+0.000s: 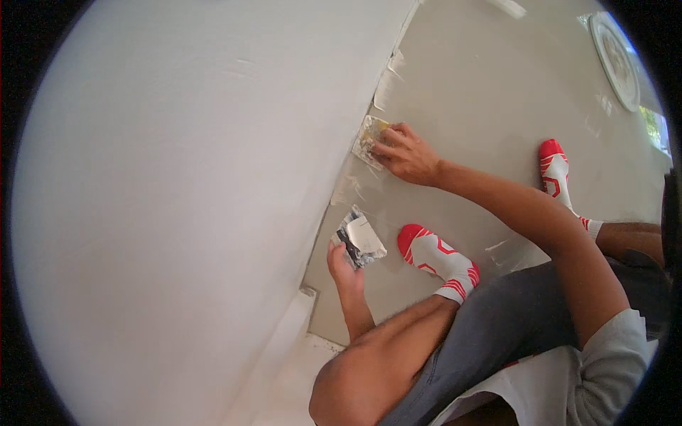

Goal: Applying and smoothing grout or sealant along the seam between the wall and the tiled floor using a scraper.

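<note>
Your L hand (342,270) is clamped, thumb on top, on a flat grey-and-black hand tool loaded w/ white paste (364,237), which sits just past those fingertips above the smooth beige-grey floor (483,106). Your R hand (406,156) has its fingers bent & clamped on a pale rectangular paste-smeared scraper w/ a yellowish patch (368,145), right under the fingertips, w/ the plain white wall (192,177) just L of them. A ragged white paste strip (385,86) lies just beyond the R fingers, & a white-and-red sock (435,257) is R of the L fingers.
</note>
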Available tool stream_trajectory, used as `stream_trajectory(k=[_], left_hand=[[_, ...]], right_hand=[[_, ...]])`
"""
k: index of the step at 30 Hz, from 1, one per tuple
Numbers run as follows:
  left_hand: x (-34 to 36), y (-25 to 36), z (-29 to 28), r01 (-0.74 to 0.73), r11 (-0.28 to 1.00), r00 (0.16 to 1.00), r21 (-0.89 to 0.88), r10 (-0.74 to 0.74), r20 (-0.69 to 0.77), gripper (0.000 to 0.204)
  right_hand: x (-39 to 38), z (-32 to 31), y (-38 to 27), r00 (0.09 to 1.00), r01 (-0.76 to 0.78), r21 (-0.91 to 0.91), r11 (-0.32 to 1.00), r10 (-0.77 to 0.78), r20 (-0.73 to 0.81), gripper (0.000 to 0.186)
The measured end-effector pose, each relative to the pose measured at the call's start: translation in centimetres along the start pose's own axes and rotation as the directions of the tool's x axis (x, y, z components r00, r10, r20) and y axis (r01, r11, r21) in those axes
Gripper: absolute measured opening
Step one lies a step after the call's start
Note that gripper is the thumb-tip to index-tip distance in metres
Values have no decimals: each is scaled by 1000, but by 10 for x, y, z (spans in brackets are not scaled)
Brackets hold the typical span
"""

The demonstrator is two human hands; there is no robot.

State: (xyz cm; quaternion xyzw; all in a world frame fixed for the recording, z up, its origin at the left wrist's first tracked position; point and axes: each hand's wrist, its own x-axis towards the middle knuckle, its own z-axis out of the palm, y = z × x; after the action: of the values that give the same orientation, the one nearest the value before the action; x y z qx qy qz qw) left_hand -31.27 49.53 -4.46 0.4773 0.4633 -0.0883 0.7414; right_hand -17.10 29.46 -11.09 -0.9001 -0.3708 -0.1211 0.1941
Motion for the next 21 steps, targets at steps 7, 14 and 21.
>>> stream_trajectory(k=[7,14,21], left_hand=[[5,-3,-5,11,998,1000,-60,-11,9,38],[0,-5,3,50,995,998,-86,-48,27,34],[17,-9,5,311,878,950,-364,-285,124,27]], right_hand=[[14,-21,-1,965,20,-42,999,-8,262,11],[18,-19,9,996,57,-150,987,-45,80,12],[42,-79,-43,899,-84,272,959,-45,435,22]])
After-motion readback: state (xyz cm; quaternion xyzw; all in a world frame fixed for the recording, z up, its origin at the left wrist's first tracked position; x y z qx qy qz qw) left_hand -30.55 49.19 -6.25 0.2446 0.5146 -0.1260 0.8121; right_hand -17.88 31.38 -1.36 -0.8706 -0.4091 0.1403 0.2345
